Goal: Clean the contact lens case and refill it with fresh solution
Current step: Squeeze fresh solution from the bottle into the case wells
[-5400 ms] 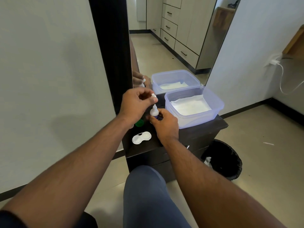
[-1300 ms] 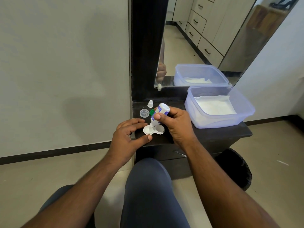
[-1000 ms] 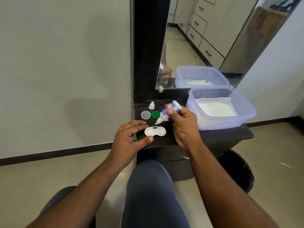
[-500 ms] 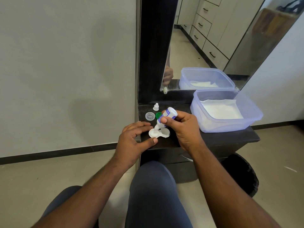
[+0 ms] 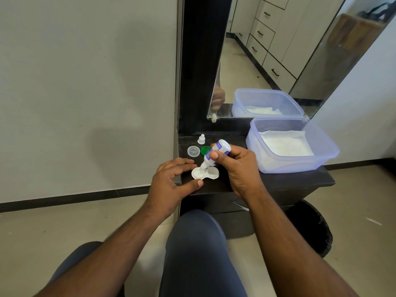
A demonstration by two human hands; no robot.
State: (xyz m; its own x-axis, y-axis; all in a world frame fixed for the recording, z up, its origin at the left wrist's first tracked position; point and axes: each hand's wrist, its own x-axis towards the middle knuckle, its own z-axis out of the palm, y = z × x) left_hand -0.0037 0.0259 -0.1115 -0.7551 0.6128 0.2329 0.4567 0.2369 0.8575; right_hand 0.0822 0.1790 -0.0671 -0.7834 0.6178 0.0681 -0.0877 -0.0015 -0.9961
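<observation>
Tipping the solution bottle (image 5: pixel 216 152) nozzle-down, the right hand (image 5: pixel 235 166) pinches it over the left well of the lens case (image 5: pixel 205 173) on the dark surface (image 5: pixel 278 181). Left hand (image 5: pixel 171 183) rests beside the case, fingers (image 5: pixel 182 162) loosely spread, steadying it.

We've got a small white plastic dropper bottle (image 5: pixel 216 153) with a purple-blue printed label, over a plain white twin-well lens case (image 5: pixel 205 173). Behind them sit one round green screw cap (image 5: pixel 205 150), one clear see-through round cap (image 5: pixel 193 151) and a tiny white nozzle cap (image 5: pixel 201 139). The glossy dark brown-black wooden countertop (image 5: pixel 278 181) also carries a pale bluish translucent plastic tub (image 5: pixel 293 161) with white paper inside.
</observation>
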